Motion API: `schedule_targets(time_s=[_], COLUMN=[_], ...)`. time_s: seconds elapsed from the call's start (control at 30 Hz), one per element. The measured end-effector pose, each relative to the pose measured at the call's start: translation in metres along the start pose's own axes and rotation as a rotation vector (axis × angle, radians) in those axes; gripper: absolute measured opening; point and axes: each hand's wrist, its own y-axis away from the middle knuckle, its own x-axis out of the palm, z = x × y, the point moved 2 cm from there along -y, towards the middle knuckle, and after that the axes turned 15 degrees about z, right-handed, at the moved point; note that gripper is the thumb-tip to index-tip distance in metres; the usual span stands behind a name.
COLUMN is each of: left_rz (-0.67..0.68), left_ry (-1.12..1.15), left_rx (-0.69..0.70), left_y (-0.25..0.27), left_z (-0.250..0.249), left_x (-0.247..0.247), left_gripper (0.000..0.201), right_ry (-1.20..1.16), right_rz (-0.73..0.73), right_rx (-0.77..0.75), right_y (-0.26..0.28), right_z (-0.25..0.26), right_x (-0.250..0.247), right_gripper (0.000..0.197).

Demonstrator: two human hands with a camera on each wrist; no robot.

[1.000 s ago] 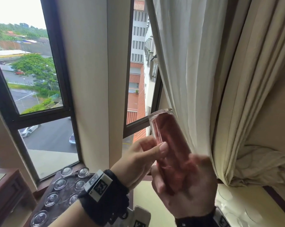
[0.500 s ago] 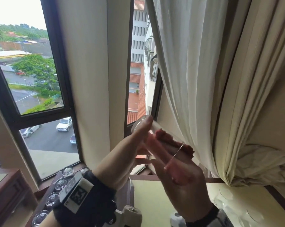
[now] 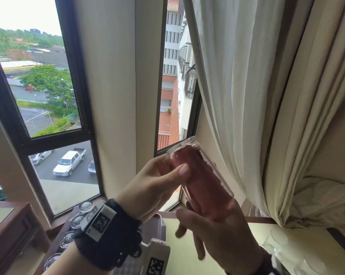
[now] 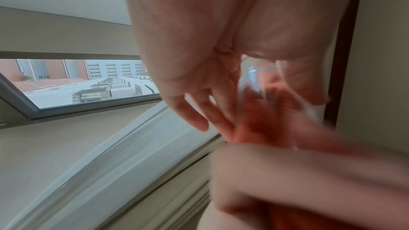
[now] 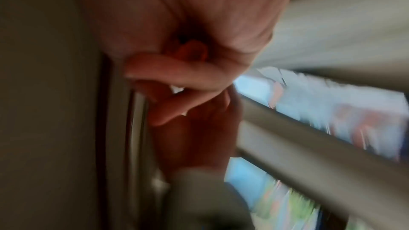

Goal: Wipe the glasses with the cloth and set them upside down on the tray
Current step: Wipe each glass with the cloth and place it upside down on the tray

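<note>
Far left and low in my head view, I see upturned glasses (image 3: 76, 222) already standing in rows on the dark tray (image 3: 55, 248) by the window sill, bases up. The tray lies below and to the left of both hands.

Next along is my left hand (image 3: 153, 187). Its thumb lies across the near side of the glass (image 3: 199, 175) and its fingers curl round the far side, gripping the upper part near the closed base. The left wrist view agrees: fingers wrapped on clear glass with red showing through it.

The glass is held up in the air in front of the window frame and the pale curtain (image 3: 237, 96), touching neither as far as I can tell. Its long axis is tilted, with the thick base up and away to the left and the mouth down towards the right, against my other hand. The red cloth (image 3: 203, 191) is stuffed inside and fills most of the length.

Rightmost is my right hand (image 3: 217, 235), at the mouth end. Its palm covers the opening, and the fingers below are loosely spread and blurred. The right wrist view is smeared, but I make out fingers bent round something red, so I judge it is pinching the cloth.

I judge the inside wipe is under way. Since the base is already uppermost and the left hand is the nearer to the tray, that hand should carry the glass down and left once the cloth is out.
</note>
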Motion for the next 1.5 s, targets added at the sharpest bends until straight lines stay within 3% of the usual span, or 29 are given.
schedule_targets(time_s=[0.07, 0.13, 0.2, 0.27, 0.33, 0.37, 0.43, 0.5, 0.57, 0.63, 0.7, 0.8, 0.87, 0.9, 0.97, 1.03, 1.1, 1.17, 1.23, 1.33, 1.43, 1.5], left_rz=[0.086, -0.008, -0.223, -0.371, -0.445, -0.437, -0.336, -0.154, 0.047, 0.102, -0.052, -0.322, -0.388, -0.375, -0.283, -0.146, 0.012, 0.094, 0.106, 0.027, -0.116, -0.169], left_ry=[0.07, -0.002, -0.193, -0.389, -0.493, -0.511, -0.447, -0.224, 0.038, 0.09, -0.106, -0.461, -0.507, -0.475, -0.333, -0.084, 0.115, 0.118, 0.053, 0.011, -0.105, -0.148], left_rx=[0.05, 0.027, -0.077, -0.251, -0.371, -0.378, -0.322, -0.192, -0.05, 0.005, -0.053, -0.24, -0.293, -0.296, -0.263, -0.16, -0.064, -0.04, -0.07, -0.159, -0.286, -0.33], left_y=[0.002, 0.0, -0.005, -0.011, -0.014, -0.014, -0.011, -0.006, -0.004, -0.007, -0.015, -0.023, -0.025, -0.024, -0.021, -0.016, -0.014, -0.016, -0.02, -0.018, -0.011, -0.008], left_z=[-0.001, 0.001, 0.004, 0.009, 0.016, 0.019, 0.021, 0.019, 0.012, 0.01, 0.008, 0.015, 0.02, 0.023, 0.027, 0.026, 0.023, 0.018, 0.016, 0.026, 0.038, 0.04], left_x=[0.0, -0.005, -0.009, -0.009, -0.011, -0.014, -0.022, -0.021, -0.012, -0.012, -0.014, -0.013, -0.011, -0.014, -0.018, -0.018, -0.012, -0.007, -0.006, -0.01, -0.014, -0.015], left_gripper=[0.065, 0.07, 0.064, 0.061, 0.063, 0.064, 0.059, 0.046, 0.041, 0.039, 0.042, 0.058, 0.051, 0.048, 0.041, 0.043, 0.057, 0.062, 0.061, 0.061, 0.06, 0.056], right_ry=[-0.27, -0.217, 0.183, 0.823, 1.13, 1.073, 0.701, 0.144, -0.333, -0.415, -0.119, 0.856, 1.171, 1.102, 0.682, -0.022, -0.679, -1.059, -1.127, -0.922, -0.575, -0.203], right_rz=[0.127, 0.093, -0.02, -0.074, -0.153, -0.163, -0.136, 0.03, 0.202, 0.176, 0.0, -0.121, -0.171, -0.181, -0.176, 0.029, 0.26, 0.356, 0.303, -0.027, -0.28, -0.396], right_rx=[-0.045, -0.088, -0.072, 0.017, 0.106, 0.121, 0.102, 0.042, -0.063, -0.13, -0.095, 0.021, 0.009, -0.006, -0.036, -0.053, -0.141, -0.184, -0.19, -0.075, -0.03, 0.024], right_y=[-0.001, -0.006, -0.012, -0.019, -0.023, -0.022, -0.02, -0.013, -0.01, -0.011, -0.017, -0.027, -0.029, -0.029, -0.026, -0.021, -0.016, -0.013, -0.015, -0.017, -0.016, -0.009], right_z=[0.011, 0.001, -0.016, -0.031, -0.049, -0.053, -0.044, -0.032, -0.008, -0.009, -0.028, -0.048, -0.063, -0.064, -0.054, -0.042, -0.025, -0.022, -0.026, -0.032, -0.039, -0.042], right_x=[0.009, 0.009, -0.001, -0.011, -0.014, -0.013, -0.01, -0.007, 0.004, 0.005, -0.007, -0.027, -0.027, -0.023, -0.02, -0.014, -0.004, 0.0, -0.001, -0.01, -0.027, -0.037], right_gripper=[0.061, 0.061, 0.045, 0.02, 0.016, 0.015, 0.03, 0.053, 0.061, 0.062, 0.047, 0.009, 0.014, 0.013, 0.032, 0.053, 0.051, 0.054, 0.053, 0.05, 0.039, 0.035])
